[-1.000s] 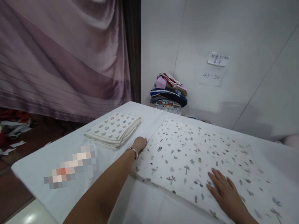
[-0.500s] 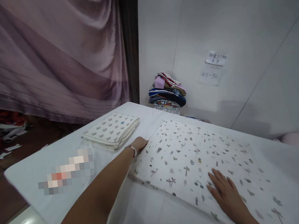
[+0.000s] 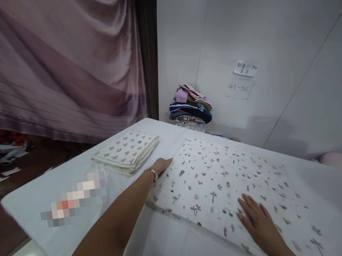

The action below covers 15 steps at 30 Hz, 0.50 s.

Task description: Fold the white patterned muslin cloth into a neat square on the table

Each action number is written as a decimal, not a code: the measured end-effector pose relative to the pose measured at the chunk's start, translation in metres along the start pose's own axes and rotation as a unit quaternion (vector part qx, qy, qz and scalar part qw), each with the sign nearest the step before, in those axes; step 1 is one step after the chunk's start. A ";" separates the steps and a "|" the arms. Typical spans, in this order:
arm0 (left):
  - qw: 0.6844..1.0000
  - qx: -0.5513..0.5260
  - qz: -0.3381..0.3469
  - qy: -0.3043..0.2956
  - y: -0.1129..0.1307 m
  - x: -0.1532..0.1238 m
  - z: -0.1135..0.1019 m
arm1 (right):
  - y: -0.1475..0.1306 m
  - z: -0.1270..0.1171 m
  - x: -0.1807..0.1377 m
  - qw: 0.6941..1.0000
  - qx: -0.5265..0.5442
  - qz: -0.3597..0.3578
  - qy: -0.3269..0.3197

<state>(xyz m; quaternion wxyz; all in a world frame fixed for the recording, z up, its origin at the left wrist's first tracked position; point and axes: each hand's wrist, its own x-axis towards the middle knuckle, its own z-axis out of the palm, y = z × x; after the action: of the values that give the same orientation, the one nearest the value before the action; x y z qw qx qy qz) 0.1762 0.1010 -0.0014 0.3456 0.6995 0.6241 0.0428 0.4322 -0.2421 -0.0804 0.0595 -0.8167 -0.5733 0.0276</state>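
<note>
A white cloth [image 3: 208, 173] printed with small palm trees, leaves and rainbows lies folded flat in front of me, its layers showing along the near edge. My left hand [image 3: 161, 165], with a bracelet at the wrist, reaches to the cloth's left edge and touches it there. Most of its fingers are hidden, so their grip does not show. On the near right part of the cloth, my right hand [image 3: 258, 219] rests palm down with fingers stretched out. Left of the cloth sits a folded white cloth with grey printed shapes [image 3: 128, 148].
The white table [image 3: 66, 171] carries both cloths and a pixelated patch at left. Behind it rises a stack of folded fabrics [image 3: 190, 106] by the wall. Paper notes [image 3: 238, 87] hang there. A pink curtain [image 3: 87, 63] drapes at left, above floor clutter [image 3: 2, 160].
My left hand has slid very slightly to the right along the cloth's edge. The right hand stays in place, and the view has shifted a little.
</note>
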 end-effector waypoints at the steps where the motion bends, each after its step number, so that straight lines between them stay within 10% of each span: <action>1: 1.000 -0.007 -0.003 -0.002 0.001 -0.001 0.000 | 0.000 0.000 0.000 1.000 -0.001 0.002 -0.001; 15: 0.997 0.044 0.056 -0.018 0.006 -0.001 0.002 | -0.003 -0.004 0.000 1.000 0.010 0.012 -0.012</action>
<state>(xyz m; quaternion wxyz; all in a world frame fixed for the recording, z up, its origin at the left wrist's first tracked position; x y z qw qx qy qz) 0.1822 0.0990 0.0011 0.3228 0.7484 0.5790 0.0222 0.4296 -0.2412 -0.0756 0.0598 -0.8222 -0.5643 0.0439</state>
